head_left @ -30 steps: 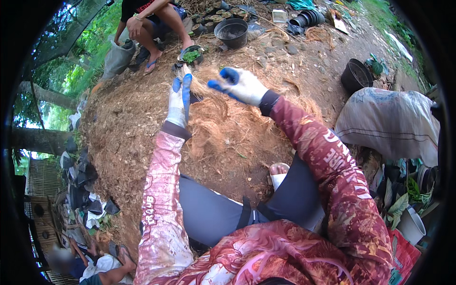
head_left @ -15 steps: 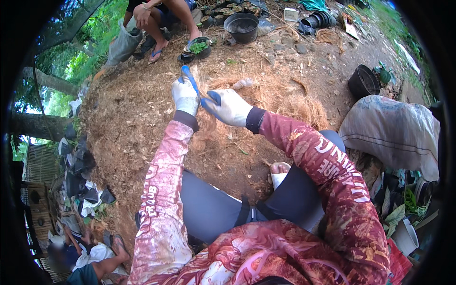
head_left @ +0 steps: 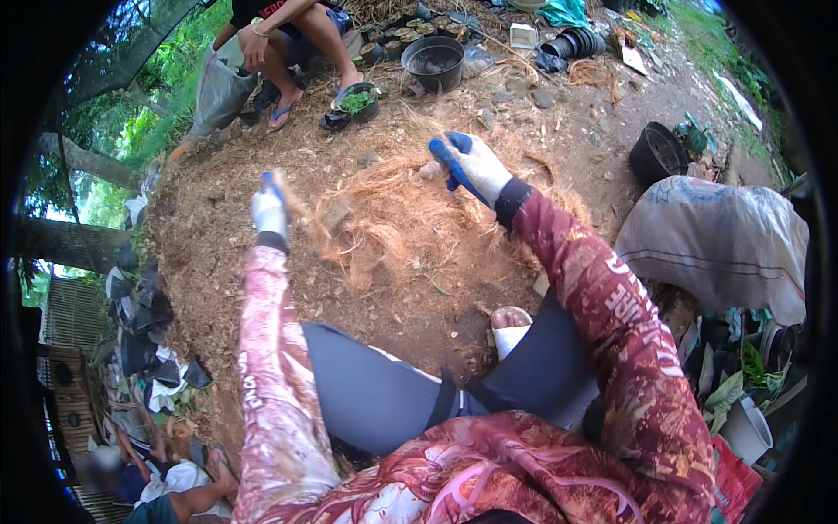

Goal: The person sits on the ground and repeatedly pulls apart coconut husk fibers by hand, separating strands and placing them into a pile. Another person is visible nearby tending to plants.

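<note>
Left hand (head_left: 270, 212) has been swung out to the left and right hand (head_left: 476, 166) lifted up-right since half a second ago; gloves now well apart. Right fingers are closed, with a thin fibre wisp (head_left: 422, 120) held at the tips. Left fingers are motion-blurred: grip can't be told, though a brown blur of strands is seen just beside them. Loose fibre pile (head_left: 384, 231) is spread on the ground (head_left: 209, 288), between and below the hands. Black pot (head_left: 434, 65) and potted greenery (head_left: 357, 102) are set beyond, the latter near a co-worker's foot (head_left: 285, 108).
</note>
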Available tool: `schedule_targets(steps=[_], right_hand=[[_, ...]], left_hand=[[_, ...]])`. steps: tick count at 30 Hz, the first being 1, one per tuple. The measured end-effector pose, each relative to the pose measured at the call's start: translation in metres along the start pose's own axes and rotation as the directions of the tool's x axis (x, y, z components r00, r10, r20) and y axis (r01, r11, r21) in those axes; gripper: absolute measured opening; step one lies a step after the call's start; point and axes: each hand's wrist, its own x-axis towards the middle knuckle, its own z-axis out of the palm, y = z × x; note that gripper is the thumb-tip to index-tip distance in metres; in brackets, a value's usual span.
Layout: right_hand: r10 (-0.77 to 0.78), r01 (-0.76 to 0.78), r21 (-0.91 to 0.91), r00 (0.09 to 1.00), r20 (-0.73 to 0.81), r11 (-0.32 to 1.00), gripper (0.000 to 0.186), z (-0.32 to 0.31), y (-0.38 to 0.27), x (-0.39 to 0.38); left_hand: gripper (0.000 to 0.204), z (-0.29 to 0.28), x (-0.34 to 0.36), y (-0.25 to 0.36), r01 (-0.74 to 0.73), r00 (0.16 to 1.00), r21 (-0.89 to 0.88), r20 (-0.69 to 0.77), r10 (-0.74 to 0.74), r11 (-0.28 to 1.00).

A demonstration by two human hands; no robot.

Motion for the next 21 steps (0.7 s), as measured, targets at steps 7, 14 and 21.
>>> schedule_targets(steps=[7,14,21], right_hand=[[-0.046,0.054,-0.015,0.939,0.341,0.998,0.056,0.055,0.028,0.016],[-0.059,0.190,-0.295,0.914,0.402,0.936,0.056,0.069,0.007,0.002],[-0.063,0.154,-0.333,0.961,0.269,0.930,0.048,0.091,0.022,-0.002]], left_hand=[[0.053,0.071,-0.107,0.032,-0.336,0.889,-0.246,0.236,0.393,0.909],[0.055,0.075,-0.143,0.048,-0.113,0.915,-0.275,0.347,0.208,0.955],[0.067,0.078,-0.134,0.043,-0.378,0.925,0.288,0.141,0.352,0.880]])
